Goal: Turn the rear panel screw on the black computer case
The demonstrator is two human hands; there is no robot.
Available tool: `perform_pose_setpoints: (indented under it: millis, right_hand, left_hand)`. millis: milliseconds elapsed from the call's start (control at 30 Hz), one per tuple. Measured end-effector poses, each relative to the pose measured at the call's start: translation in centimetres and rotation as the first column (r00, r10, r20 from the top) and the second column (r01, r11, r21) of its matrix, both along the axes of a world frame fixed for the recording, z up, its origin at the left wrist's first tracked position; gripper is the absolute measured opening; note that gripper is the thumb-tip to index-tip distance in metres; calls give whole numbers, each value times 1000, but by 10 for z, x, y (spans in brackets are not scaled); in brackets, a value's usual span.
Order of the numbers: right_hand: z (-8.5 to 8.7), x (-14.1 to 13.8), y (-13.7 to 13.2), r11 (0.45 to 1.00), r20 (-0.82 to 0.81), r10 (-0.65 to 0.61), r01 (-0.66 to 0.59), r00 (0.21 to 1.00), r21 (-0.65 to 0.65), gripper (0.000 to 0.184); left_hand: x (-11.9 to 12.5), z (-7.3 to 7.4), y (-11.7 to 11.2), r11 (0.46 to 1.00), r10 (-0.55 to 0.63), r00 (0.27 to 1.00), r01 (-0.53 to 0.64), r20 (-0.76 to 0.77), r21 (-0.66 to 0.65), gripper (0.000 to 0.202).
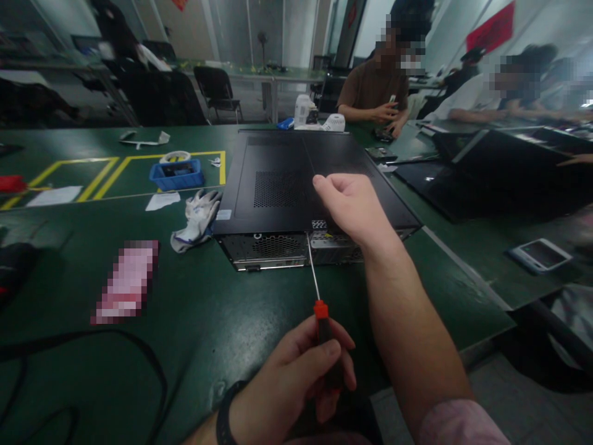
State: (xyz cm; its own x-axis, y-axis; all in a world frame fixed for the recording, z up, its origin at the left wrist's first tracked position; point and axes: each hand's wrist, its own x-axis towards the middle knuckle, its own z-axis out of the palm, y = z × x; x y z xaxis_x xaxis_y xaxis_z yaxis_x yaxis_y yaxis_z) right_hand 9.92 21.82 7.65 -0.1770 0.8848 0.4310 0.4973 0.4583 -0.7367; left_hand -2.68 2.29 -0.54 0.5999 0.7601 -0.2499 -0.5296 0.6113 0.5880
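A black desktop computer case (287,154) lies flat on the green table with its rear panel (273,247) facing me. My left hand (310,364) is wrapped round the dark and red handle of a screwdriver (321,327). The screwdriver's thin shaft points away from me, its tip at the upper edge of the rear panel, near the middle. Curled into a fist, my right hand (349,201) rests on or just over the top cover, right of the vent holes. Its palm side is hidden, so I cannot see whether anything is inside.
Left of the case lie grey work gloves (197,219), a blue bin (176,175) with small parts and a blurred-out pink item (127,281). A black strap (115,337) crosses the near left. On the right are black panels (504,173) and a phone-like device (544,254). Other people sit beyond.
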Motion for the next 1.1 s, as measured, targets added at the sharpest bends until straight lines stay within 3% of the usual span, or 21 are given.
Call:
perform_pose_setpoints:
  millis: [100,367,800,1100]
  right_hand:
    - [0,0,0,1000,1,-3,3,1000,2,53]
    - [0,0,0,1000,0,-1,1,1000,-2,52]
    - [0,1,0,1000,7,2,-2,1000,-10,54]
    - [0,1,1,1000,2,8,-8,1000,-4,54]
  left_hand:
    - [-2,1,0,1000,-8,1000,9,21,-30,41]
    - [0,-7,0,999,-27,1000,27,-9,47,44]
    - [0,1,1,996,52,990,-42,-128,78,50]
    - [-2,0,-1,1000,5,998,-4,56,-22,40]
